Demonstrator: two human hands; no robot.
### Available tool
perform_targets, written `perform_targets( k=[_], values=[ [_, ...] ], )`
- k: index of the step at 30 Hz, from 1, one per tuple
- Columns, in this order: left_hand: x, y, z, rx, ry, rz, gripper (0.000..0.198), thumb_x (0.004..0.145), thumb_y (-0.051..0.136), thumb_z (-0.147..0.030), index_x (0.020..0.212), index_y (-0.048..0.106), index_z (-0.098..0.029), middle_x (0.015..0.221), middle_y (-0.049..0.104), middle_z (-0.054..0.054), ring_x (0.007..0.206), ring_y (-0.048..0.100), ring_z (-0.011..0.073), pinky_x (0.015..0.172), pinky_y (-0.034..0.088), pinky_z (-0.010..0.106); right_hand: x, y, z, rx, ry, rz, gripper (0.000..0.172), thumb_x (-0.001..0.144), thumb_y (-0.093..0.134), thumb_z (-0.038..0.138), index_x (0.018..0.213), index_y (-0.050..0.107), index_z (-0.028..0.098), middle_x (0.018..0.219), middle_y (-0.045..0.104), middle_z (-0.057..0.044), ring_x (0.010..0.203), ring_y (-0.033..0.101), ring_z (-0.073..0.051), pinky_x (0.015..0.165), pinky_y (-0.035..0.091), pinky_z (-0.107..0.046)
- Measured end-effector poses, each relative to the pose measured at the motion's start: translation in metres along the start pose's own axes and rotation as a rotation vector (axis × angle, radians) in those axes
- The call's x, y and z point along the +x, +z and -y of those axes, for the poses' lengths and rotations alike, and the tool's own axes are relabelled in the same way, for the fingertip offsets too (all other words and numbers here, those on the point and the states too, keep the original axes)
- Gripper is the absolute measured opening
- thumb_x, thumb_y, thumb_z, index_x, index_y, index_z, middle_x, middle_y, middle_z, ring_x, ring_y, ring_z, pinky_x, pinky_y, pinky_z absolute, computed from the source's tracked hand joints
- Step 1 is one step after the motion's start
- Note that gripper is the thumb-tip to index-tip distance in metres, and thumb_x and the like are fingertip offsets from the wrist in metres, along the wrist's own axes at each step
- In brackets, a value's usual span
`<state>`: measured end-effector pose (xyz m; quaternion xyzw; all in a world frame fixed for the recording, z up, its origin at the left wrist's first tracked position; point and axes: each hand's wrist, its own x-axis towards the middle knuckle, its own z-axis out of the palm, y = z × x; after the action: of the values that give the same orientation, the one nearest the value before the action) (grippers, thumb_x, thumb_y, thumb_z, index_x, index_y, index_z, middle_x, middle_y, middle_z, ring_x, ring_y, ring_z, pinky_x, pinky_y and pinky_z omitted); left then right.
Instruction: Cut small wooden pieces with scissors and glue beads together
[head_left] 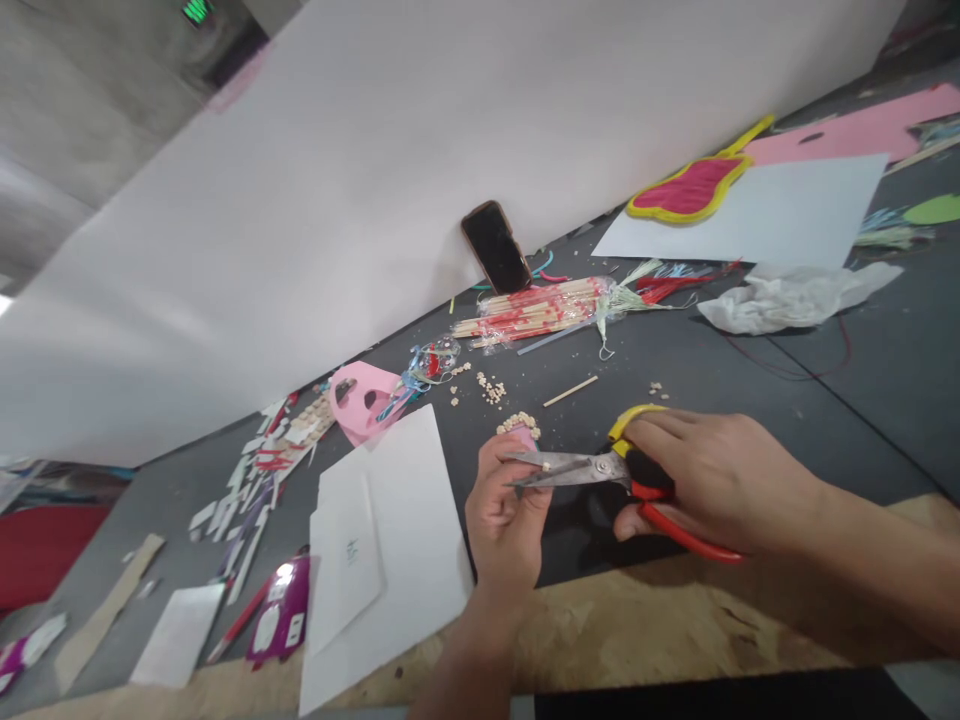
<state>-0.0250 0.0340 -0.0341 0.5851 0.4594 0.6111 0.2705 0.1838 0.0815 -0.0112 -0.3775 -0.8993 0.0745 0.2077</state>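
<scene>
My right hand (679, 475) grips scissors (577, 469) with yellow and red handles, their blades apart and pointing left. The blades reach across the fingertips of my left hand (506, 515). A tiny pale bit (547, 466) shows between the blades. The fingers of my left hand are closed in a pinch, but what they hold is hidden. Just beyond those fingertips is a small pink piece (525, 436) rimmed with beige bits. More beige bits (491, 388) are scattered on the dark table behind it, near a short thin wooden stick (570, 391).
Bagged sticks (540, 312) lie before a phone (495, 247) leaning on the white wall. White sheets (420, 500) and a purple packet (281, 610) are at left, with a pink cutout (360, 400) behind. Crumpled white tissue (795, 297) lies at right.
</scene>
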Motion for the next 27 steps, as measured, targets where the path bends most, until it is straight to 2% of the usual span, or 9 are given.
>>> perform_targets(
  k=[4,7,14,20,27],
  values=[
    [-0.0012,-0.0007,0.0046,-0.070,-0.074,0.032,0.008,0.082,0.063,-0.024,0.078,0.070,-0.022,0.092,0.060,0.006,0.102,0.054,0.0222,0.101,0.037,0.047,0.0004,-0.0015,0.0009,0.012,-0.016,0.025,0.061,0.071,0.050,0.076,0.084,0.056,0.017,0.079,0.065,-0.008,0.065,0.061,-0.022,0.053,0.038,-0.029],
    [-0.0016,0.0001,0.0058,-0.072,-0.084,0.049,0.008,0.081,0.063,-0.024,0.078,0.070,-0.022,0.089,0.061,0.005,0.102,0.054,0.0215,0.102,0.035,0.047,-0.0007,0.0008,-0.0004,0.012,-0.021,0.044,0.055,0.075,0.049,0.072,0.084,0.056,0.018,0.077,0.065,-0.006,0.065,0.062,-0.021,0.053,0.037,-0.029],
    [-0.0039,0.0027,0.0025,-0.066,-0.129,-0.007,0.009,0.081,0.064,-0.027,0.082,0.070,-0.021,0.099,0.060,0.007,0.104,0.055,0.0226,0.101,0.038,0.046,-0.0071,0.0053,0.0005,0.028,0.033,0.118,0.053,0.082,0.040,0.070,0.080,0.053,0.019,0.069,0.063,-0.002,0.060,0.063,-0.020,0.053,0.034,-0.028],
    [-0.0015,0.0017,0.0010,-0.004,-0.096,-0.048,0.008,0.076,0.069,-0.023,0.083,0.066,-0.021,0.102,0.059,0.007,0.105,0.055,0.0219,0.095,0.043,0.042,-0.0046,0.0055,0.0001,0.013,0.058,0.101,0.057,0.080,0.039,0.073,0.080,0.054,0.018,0.069,0.063,-0.004,0.060,0.063,-0.021,0.051,0.033,-0.027],
    [-0.0021,0.0011,0.0017,0.005,-0.072,-0.068,0.003,0.076,0.069,-0.022,0.078,0.067,-0.021,0.100,0.061,0.006,0.102,0.056,0.0212,0.092,0.046,0.040,-0.0003,0.0000,0.0015,0.001,0.005,0.018,0.061,0.073,0.048,0.076,0.085,0.057,0.017,0.077,0.065,-0.008,0.066,0.062,-0.022,0.052,0.035,-0.029]
  ],
)
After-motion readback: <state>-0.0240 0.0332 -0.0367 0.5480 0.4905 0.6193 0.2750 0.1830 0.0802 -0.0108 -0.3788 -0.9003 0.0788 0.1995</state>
